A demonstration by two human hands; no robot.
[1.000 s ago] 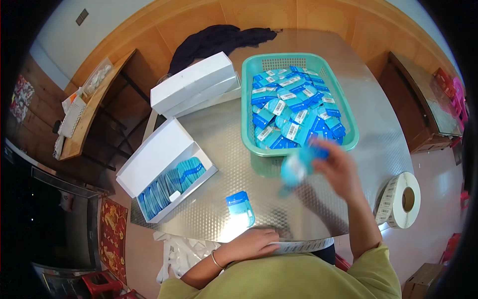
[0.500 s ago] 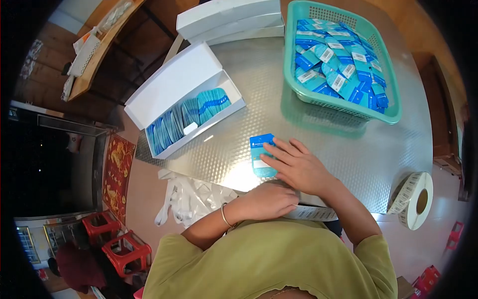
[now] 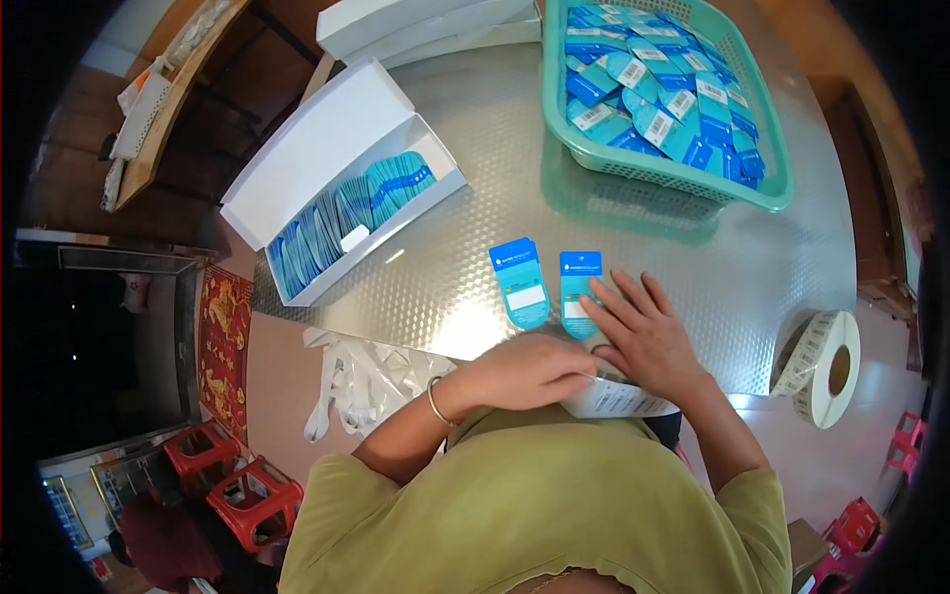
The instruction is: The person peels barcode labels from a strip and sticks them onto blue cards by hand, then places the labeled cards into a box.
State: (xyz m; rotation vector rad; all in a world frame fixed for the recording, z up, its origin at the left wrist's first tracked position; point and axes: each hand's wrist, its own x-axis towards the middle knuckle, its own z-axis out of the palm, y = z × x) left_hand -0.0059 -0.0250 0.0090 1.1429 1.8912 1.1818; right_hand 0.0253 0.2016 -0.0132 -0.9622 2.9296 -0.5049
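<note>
My left hand (image 3: pixel 524 372), with a bangle at the wrist, is closed at the table's near edge and pinches a strip of barcode labels (image 3: pixel 618 400). My right hand (image 3: pixel 648 335) lies flat with fingers spread, its fingertips on the right side of a blue-and-teal card (image 3: pixel 580 319). That card has a blank white box, partly under the fingers. Just left of it sits a small stack of matching cards (image 3: pixel 519 283), touched by neither hand.
A white box (image 3: pixel 364 255) of packed cards stands open at the left. Behind it are closed white boxes (image 3: pixel 435 35). A green basket (image 3: pixel 777 148) holds many barcoded cards. The label roll (image 3: pixel 836 371) is at the right edge; white backing strip (image 3: pixel 366 386) hangs left. Red stools (image 3: pixel 252 500) stand below.
My right hand has moved right with one card, which now lies apart from the stack. The left hand still pinches the label strip. The whole view has shifted slightly.
</note>
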